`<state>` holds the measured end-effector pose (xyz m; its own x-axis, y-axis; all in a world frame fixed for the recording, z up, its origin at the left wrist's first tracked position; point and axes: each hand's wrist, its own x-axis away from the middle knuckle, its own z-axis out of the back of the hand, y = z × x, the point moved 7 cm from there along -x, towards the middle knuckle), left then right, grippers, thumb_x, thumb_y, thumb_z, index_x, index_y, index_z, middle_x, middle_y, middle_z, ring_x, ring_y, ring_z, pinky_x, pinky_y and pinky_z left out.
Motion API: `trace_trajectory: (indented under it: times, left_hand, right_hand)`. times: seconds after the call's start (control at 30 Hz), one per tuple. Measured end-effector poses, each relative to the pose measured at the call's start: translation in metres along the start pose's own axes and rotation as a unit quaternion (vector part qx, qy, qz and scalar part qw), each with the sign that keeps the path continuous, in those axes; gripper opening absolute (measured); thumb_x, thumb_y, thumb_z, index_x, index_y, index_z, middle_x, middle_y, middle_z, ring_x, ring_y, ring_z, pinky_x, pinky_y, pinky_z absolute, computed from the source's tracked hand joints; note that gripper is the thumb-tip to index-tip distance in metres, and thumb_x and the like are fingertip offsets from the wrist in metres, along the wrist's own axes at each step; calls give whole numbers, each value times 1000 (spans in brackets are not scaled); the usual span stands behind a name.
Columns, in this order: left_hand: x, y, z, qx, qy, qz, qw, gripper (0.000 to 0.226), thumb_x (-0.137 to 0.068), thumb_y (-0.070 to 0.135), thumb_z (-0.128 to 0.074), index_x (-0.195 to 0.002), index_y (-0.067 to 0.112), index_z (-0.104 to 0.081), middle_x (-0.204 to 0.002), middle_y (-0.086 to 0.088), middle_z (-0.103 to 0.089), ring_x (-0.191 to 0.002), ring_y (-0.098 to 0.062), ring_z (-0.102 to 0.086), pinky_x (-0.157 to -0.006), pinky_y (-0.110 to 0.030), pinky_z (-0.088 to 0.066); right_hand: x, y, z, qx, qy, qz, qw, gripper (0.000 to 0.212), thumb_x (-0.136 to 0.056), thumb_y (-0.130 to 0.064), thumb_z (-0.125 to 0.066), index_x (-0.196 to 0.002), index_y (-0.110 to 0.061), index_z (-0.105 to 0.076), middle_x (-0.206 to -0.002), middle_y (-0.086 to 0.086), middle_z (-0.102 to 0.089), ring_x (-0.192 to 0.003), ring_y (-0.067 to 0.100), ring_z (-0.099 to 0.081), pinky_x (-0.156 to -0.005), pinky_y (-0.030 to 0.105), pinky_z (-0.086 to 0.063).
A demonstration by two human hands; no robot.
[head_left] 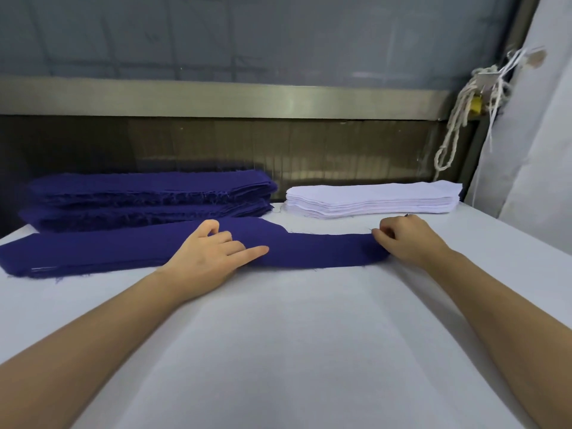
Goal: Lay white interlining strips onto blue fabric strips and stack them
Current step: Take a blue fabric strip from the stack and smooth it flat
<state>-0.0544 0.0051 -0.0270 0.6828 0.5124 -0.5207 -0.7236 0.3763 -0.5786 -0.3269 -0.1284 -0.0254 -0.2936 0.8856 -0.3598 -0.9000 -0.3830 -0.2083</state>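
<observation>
Two hands are set on one blue strip [309, 252] that lies across the worktop [294, 335]. The left hand [210, 252] is rested on the strip's middle, with the forefinger stretched flat on the cloth, the other fingers loosely curled and nothing gripped. The right hand [405, 239] is curled at the strip's right end, which appears to be pinched between thumb and fingertips, though the contact itself is partly hidden. No interlining is yet laid on this strip.

If the right end is pulled while the middle is held by a single finger, the cloth could be skewed or rucked. It could also be dragged out of line with what looks like a low layered pile [43, 268] under its left part.

Just beyond the right hand lies the white interlining stack [371, 201]. Several thin pieces could be lifted at once by a careless reach, or the stack fanned out. The blue stack [148, 196] at the back left is near enough to be nudged.
</observation>
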Motion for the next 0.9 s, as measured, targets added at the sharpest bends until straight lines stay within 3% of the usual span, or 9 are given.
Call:
trace_trajectory:
  times: [0.13,0.23,0.3,0.43,0.5,0.63,0.73,0.83,0.9]
  left_hand:
    - [-1,0,1,5,-9,-8,1000,30,-82,8,-51,-98,18,-75,-73,5,-67,-54,-20,-57,-75,-30,-30]
    - [-2,3,-2,20,-29,-24,999,25,-75,5,-61,-90,19,-76,-75,5,-67,-52,-19,-56,-74,-29,-29]
    - [-2,3,-2,40,-31,-18,999,24,-81,8,-56,-88,20,-76,-76,6,-68,-53,-18,-57,-74,-28,-28]
    - [-3,0,-1,114,-55,30,992,61,-102,35,-17,-90,22,-76,-81,10,-68,-59,-15,-59,-76,-28,-26]
    - [-3,2,-2,147,-75,42,985,67,-100,40,-12,-92,22,-75,-83,11,-69,-61,-14,-59,-78,-28,-26]
    - [-7,9,-9,203,-116,45,971,63,-96,48,-16,-104,23,-73,-96,9,-68,-75,-16,-62,-81,-29,-35]
    - [-2,7,-20,261,-147,97,949,56,-93,57,-25,-115,28,-67,-108,13,-62,-95,-9,-56,-84,-21,-38]
    - [5,-5,-27,287,-143,159,934,35,-98,44,-38,-119,33,-62,-111,20,-54,-102,-1,-49,-85,-19,-39]
    - [9,-12,-32,282,-155,187,928,31,-97,40,-42,-123,35,-58,-108,22,-51,-96,4,-46,-83,-22,-43]
  right_hand:
    - [-1,6,4,80,-1,-51,996,31,-91,-26,-49,-61,-21,-43,-74,2,-52,-77,24,-46,-61,28,-32]
    - [-1,1,3,141,-13,-49,989,17,-88,-29,-51,-74,-20,-52,-84,-1,-50,-89,23,-50,-63,27,-34]
    - [-2,-4,1,161,-20,-39,986,14,-88,-30,-53,-87,-17,-59,-97,0,-46,-98,23,-49,-66,29,-36]
    - [-3,-18,0,168,2,-15,986,23,-90,-24,-51,-108,-13,-60,-111,3,-45,-96,25,-52,-65,30,-39]
    - [-2,-28,-5,163,0,24,986,28,-92,-29,-49,-117,-17,-56,-114,2,-49,-103,23,-51,-68,29,-38]
    - [2,-40,-18,179,-26,60,982,38,-96,-43,-38,-124,-19,-46,-111,1,-61,-101,24,-56,-69,31,-40]
    - [4,-37,-24,173,-54,45,983,42,-97,-48,-33,-125,-17,-40,-105,4,-63,-95,28,-59,-66,33,-40]
    - [6,-30,-27,155,-82,17,984,46,-97,-51,-34,-127,-17,-39,-107,6,-62,-97,29,-59,-69,35,-42]
    - [7,-23,-28,131,-103,-5,986,48,-96,-52,-35,-128,-16,-38,-108,7,-62,-98,30,-58,-74,37,-44]
